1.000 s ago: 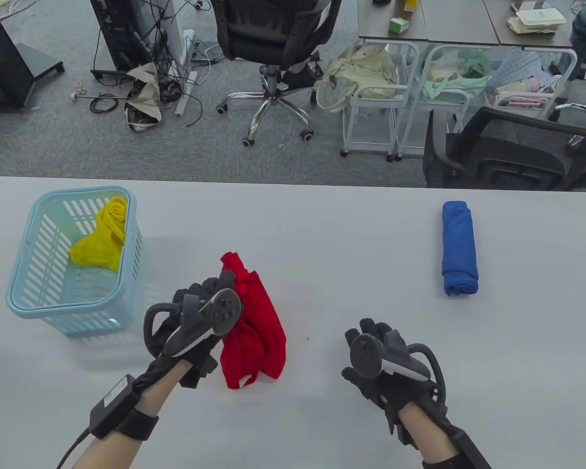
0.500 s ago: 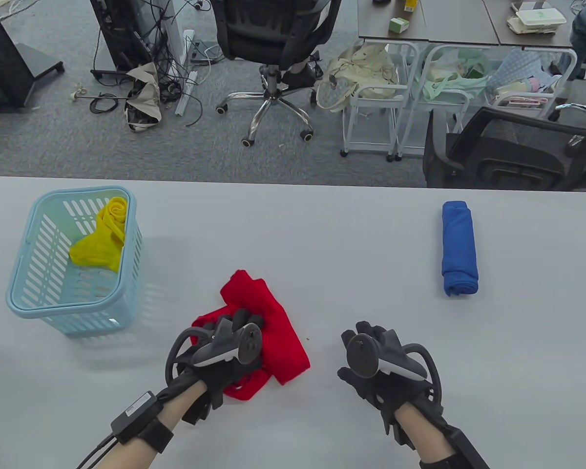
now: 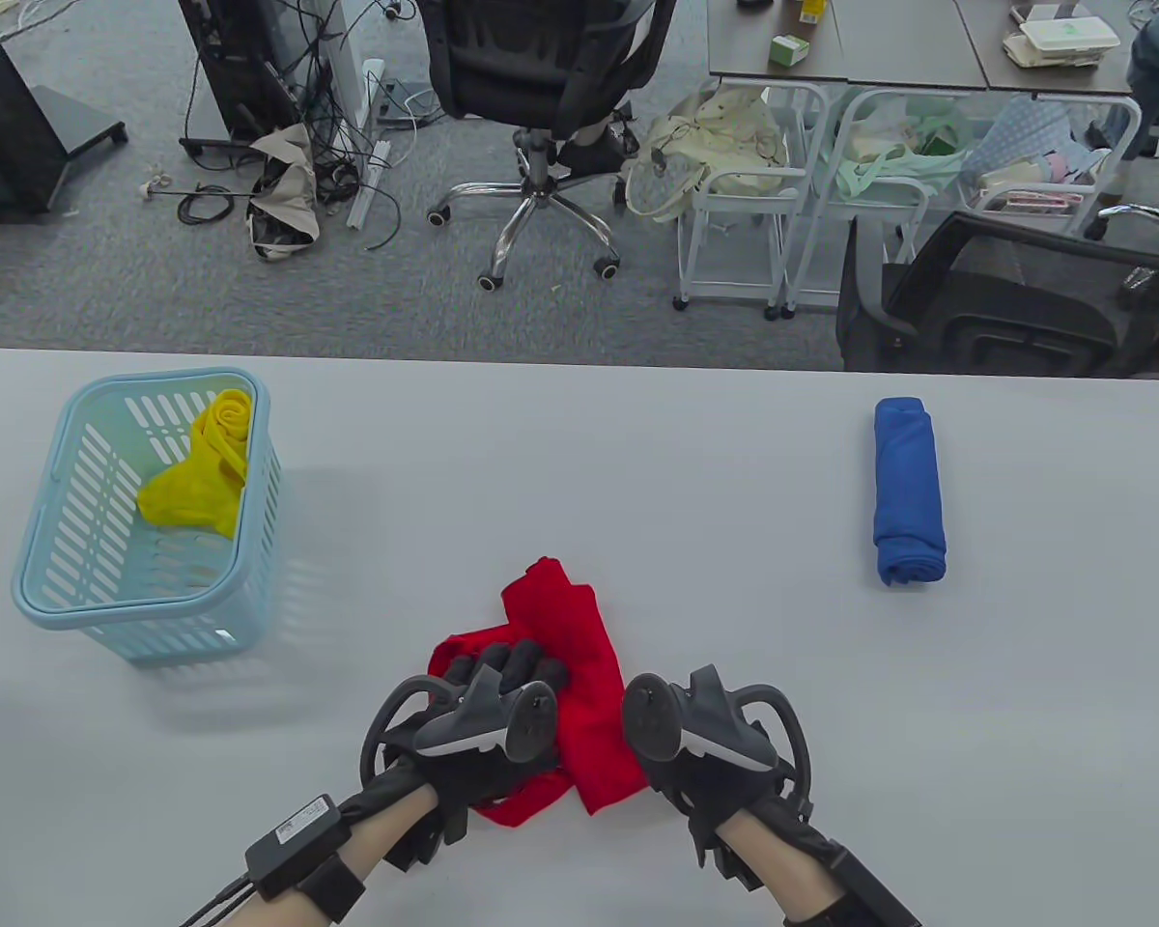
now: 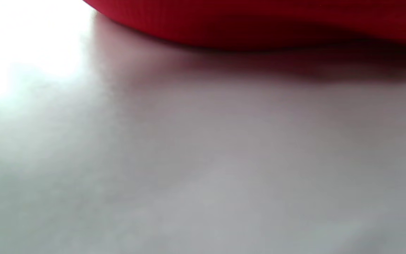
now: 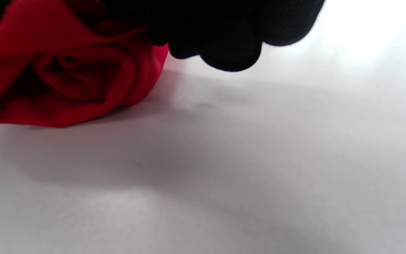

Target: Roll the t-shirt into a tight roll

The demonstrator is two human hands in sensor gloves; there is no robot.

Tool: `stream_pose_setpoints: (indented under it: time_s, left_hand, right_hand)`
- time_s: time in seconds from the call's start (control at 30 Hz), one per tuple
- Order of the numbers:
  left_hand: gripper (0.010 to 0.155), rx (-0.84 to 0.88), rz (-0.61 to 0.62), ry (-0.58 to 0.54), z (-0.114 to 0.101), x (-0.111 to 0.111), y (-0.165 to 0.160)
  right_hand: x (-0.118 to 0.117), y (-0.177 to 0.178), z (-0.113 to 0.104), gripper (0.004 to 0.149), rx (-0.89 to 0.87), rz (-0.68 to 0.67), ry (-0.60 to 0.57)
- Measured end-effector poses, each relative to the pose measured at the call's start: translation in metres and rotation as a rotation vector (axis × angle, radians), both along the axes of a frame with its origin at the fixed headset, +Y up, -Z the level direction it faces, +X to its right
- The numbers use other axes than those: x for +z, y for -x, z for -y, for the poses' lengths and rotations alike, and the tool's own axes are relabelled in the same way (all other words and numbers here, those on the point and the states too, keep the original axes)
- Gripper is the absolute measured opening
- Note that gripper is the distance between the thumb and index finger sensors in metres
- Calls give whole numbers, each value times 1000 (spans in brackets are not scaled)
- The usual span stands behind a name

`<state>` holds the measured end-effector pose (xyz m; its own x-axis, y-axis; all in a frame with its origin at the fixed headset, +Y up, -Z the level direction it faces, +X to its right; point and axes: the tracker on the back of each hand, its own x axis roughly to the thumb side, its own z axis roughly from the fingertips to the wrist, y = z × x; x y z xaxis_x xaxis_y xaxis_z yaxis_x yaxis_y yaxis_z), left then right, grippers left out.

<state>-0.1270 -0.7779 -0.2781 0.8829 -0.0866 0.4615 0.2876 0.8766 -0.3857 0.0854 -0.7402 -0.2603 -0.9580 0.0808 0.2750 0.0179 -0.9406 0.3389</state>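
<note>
Table view: the crumpled red cotton t-shirt (image 3: 565, 676) lies bunched on the pale grey table (image 3: 637, 463) near the front edge, between the two gloved hands; the left hand (image 3: 488, 710) rests on its left part with fingers curled into the cloth, so it seems to grip a fold; the right hand (image 3: 695, 744) sits against the shirt's right edge, its fingers hidden under the tracker, so whether it grips or only touches cannot be told here; the shirt is a loose heap with uneven flaps, not spread flat, and I judge the rolling proper as not yet begun; a rolled blue t-shirt (image 3: 908, 492) lies well apart on the right, and a light blue slatted plastic basket (image 3: 48, 579) on the left holds a yellow garment (image 3: 198, 473).

Left wrist view: only a low red edge of the shirt (image 4: 259, 21) shows above bare table (image 4: 189, 169); no fingers are in view.

Right wrist view: dark gloved fingertips (image 5: 231, 42) hang curled just beside a folded-in end of the red cloth (image 5: 65, 77), touching or nearly so; a firm grip cannot be confirmed; the cloth end swirls loosely, slack and open.

Left to do, in my judgement: spread and flatten the shirt, fold it narrow, then roll it tight from one end.
</note>
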Motion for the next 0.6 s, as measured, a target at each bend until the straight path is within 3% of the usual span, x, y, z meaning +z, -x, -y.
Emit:
stream_pose_setpoints:
  time_s: [0.17, 0.33, 0.4, 0.5, 0.6]
  left_hand:
    - [79, -23, -70, -16, -5, -13, 27]
    - [75, 30, -193, 15, -10, -29, 69]
    - [70, -16, -225, -27, -16, -33, 78]
    - [60, -158, -256, -209, -27, -35, 84]
    - [60, -196, -236, -284, -33, -29, 80]
  right_hand:
    - [-16, -50, -10, 39, 40, 181, -60]
    - [-23, -135, -24, 39, 66, 501, -94]
    - [-23, -155, -27, 39, 149, 620, -32]
    - [-19, -165, -29, 48, 263, 696, 55]
    - [-19, -146, -32, 60, 176, 614, -52]
